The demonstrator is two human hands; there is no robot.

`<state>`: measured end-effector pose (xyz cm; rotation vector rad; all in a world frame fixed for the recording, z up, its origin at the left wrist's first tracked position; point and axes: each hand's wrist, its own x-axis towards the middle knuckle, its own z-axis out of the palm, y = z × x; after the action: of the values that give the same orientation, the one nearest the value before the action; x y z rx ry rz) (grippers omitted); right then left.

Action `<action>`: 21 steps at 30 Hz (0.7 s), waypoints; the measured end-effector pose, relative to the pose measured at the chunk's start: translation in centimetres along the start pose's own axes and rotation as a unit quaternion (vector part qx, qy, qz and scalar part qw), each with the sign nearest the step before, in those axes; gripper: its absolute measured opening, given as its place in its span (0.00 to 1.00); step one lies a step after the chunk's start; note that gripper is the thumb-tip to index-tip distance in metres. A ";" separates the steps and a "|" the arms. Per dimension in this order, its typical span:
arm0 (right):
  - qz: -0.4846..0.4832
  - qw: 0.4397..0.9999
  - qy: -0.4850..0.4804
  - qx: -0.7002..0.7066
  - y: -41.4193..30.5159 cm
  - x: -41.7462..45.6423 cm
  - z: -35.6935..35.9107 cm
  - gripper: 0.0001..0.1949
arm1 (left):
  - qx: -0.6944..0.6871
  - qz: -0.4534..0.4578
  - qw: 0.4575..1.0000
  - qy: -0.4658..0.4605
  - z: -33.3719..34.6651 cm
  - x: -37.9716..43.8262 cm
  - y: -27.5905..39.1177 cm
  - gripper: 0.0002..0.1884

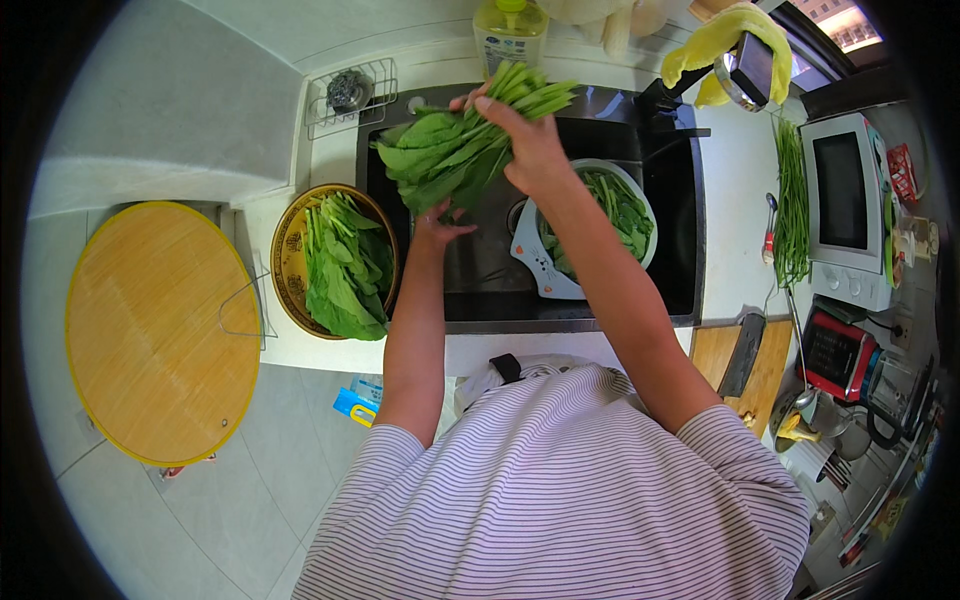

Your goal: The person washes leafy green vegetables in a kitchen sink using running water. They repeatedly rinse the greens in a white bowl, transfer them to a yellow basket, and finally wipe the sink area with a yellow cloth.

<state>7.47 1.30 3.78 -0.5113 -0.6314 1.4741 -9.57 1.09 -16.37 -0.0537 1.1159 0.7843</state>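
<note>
A bunch of leafy greens (457, 150) hangs over the dark sink (480, 262), leaves to the left and pale stems pointing up and right. My right hand (534, 146) grips it around the stems. Below the leaves is my left hand (444, 223), its fingers spread and partly hidden by the leaf tips; whether it touches them is unclear. To the right in the sink stands a white basin (531, 259) with a cat face on it, filled with cut greens (619, 214). More leafy greens (341, 262) lie in a brown patterned bowl (279, 255) left of the sink.
A wire rack (386, 79) with a steel scourer (349, 91) sits behind at left, a soap bottle (510, 37) at the back. Rightward are a black faucet (660, 97), long green stalks (791, 202), a microwave (847, 195), and a cleaver (742, 356) on a cutting board (769, 360).
</note>
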 end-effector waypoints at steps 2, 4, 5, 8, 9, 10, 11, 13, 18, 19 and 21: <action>-0.016 0.999 -0.040 0.013 -1.8 -0.1 1.0 0.07 | 0.003 0.007 1.000 0.001 0.4 -0.6 0.1 0.35; -0.027 0.997 -0.037 0.065 -1.1 0.0 0.3 0.07 | -0.005 0.013 1.000 -0.013 0.8 -1.3 0.2 0.34; -0.031 0.995 -0.036 0.091 -0.4 0.1 -0.5 0.06 | -0.043 -0.008 0.998 -0.038 0.3 -0.6 0.1 0.34; 0.041 0.919 0.102 -0.378 7.6 0.4 -10.7 0.12 | -0.044 -0.081 0.988 -0.124 -0.2 0.9 -0.1 0.35; 0.003 0.892 0.135 -0.432 9.8 -0.9 -13.2 0.13 | -0.007 -0.064 0.995 -0.074 0.4 0.5 0.0 0.35; -0.035 0.860 0.165 -0.482 10.7 -1.6 -14.6 0.15 | 0.027 -0.044 0.998 -0.023 0.8 0.0 -0.3 0.35; 0.005 0.872 0.180 -0.456 10.5 -1.6 -15.1 0.14 | 0.057 -0.027 0.997 0.033 0.7 -0.3 -0.7 0.35; 0.090 0.886 0.216 -0.399 10.4 -2.5 -15.5 0.14 | 0.067 -0.024 0.997 0.038 -0.2 0.3 -1.0 0.35; 0.031 0.904 0.196 -0.379 9.9 -2.1 -13.7 0.08 | 0.083 -0.031 0.995 0.039 -0.1 1.0 -2.0 0.37; 0.033 0.911 0.188 -0.364 9.5 -1.9 -13.1 0.08 | 0.084 -0.039 0.995 0.040 0.2 1.0 -2.0 0.38; 0.031 0.932 0.164 -0.322 8.4 -1.2 -11.7 0.08 | 0.081 -0.051 0.995 0.026 0.8 1.0 -1.6 0.38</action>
<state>9.06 1.22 -10.57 -1.2680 -0.8305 1.1760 -7.79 0.79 -17.30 0.0053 1.2143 0.6024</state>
